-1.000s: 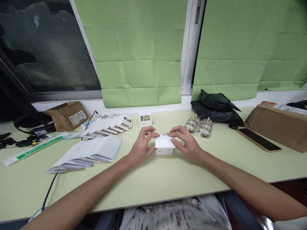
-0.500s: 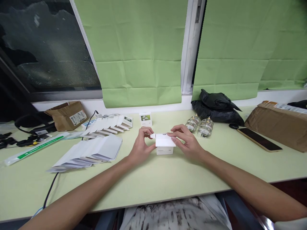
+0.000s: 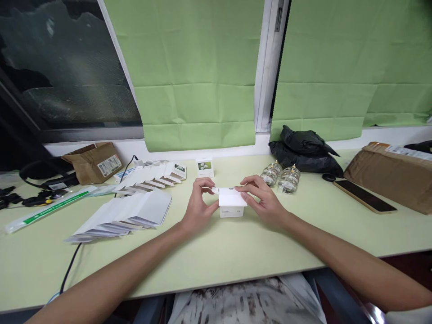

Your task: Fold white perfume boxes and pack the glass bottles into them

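A small white cardboard box (image 3: 231, 211) stands on the table in front of me, its top flap (image 3: 231, 198) spread out toward me. My left hand (image 3: 201, 202) grips the box at its left side, with the thumb near the side wall and the fingertips by a small side flap (image 3: 215, 191). On the other side, my right hand (image 3: 259, 198) has its fingers and thumb on the right edge of the top flap. Whatever is inside the box is hidden.
Folded white cartons (image 3: 124, 215) lie at left, with a row of white boxes (image 3: 153, 176) behind. One picture box (image 3: 205, 168) stands ahead. Right are glass-like ornaments (image 3: 289, 180), black bags (image 3: 305, 150), a phone (image 3: 365, 196) and a brown parcel (image 3: 391, 175). An open carton (image 3: 96, 164) sits far left.
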`<state>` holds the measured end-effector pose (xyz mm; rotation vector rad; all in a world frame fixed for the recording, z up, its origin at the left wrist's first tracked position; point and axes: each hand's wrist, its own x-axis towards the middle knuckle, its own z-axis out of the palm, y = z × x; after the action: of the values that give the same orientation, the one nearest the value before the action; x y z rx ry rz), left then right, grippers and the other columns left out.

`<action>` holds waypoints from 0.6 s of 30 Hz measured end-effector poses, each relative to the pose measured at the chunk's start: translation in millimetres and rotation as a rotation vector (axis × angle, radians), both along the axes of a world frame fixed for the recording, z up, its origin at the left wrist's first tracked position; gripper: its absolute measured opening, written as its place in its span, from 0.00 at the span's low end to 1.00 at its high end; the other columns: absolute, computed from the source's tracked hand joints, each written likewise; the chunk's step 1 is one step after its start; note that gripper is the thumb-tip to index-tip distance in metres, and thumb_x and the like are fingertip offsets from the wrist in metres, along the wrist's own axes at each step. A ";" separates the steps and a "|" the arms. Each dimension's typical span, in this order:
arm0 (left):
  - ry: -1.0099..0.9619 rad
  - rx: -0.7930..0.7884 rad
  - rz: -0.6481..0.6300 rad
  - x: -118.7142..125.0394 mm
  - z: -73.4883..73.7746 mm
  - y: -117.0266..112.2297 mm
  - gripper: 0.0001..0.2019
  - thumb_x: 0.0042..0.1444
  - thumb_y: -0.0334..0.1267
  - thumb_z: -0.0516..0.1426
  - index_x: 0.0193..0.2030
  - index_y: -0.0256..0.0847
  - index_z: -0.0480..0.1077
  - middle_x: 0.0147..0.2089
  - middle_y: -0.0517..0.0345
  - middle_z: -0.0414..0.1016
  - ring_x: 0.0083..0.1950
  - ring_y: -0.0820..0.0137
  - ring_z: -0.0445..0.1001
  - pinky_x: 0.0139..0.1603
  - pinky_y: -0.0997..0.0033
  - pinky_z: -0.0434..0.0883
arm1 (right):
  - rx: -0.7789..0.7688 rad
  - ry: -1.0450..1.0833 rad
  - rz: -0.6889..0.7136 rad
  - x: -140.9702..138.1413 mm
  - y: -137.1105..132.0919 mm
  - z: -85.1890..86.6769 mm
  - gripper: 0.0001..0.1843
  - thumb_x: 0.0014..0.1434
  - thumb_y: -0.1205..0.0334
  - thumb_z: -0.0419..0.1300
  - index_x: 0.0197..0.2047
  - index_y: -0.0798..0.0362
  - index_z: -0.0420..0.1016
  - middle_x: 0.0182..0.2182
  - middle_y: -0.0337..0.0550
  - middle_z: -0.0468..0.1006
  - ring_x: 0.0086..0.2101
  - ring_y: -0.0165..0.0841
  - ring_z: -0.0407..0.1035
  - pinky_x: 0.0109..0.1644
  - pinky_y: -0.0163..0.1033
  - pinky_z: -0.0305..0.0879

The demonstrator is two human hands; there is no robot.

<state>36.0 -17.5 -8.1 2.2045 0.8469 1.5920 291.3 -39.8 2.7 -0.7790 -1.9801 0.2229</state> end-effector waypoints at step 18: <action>0.271 0.138 -0.055 -6.2 2.9 1.5 0.18 0.65 0.28 0.61 0.59 0.48 0.68 0.59 0.49 0.70 0.61 0.60 0.71 0.54 0.58 0.74 | -0.004 -0.005 0.010 -0.9 0.3 -0.2 0.15 0.76 0.57 0.54 0.58 0.42 0.79 0.53 0.50 0.70 0.54 0.43 0.70 0.61 0.54 0.69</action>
<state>29.8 -16.0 -5.2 2.5592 0.7571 1.3843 290.4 -39.5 2.5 -0.7734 -1.9890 0.2311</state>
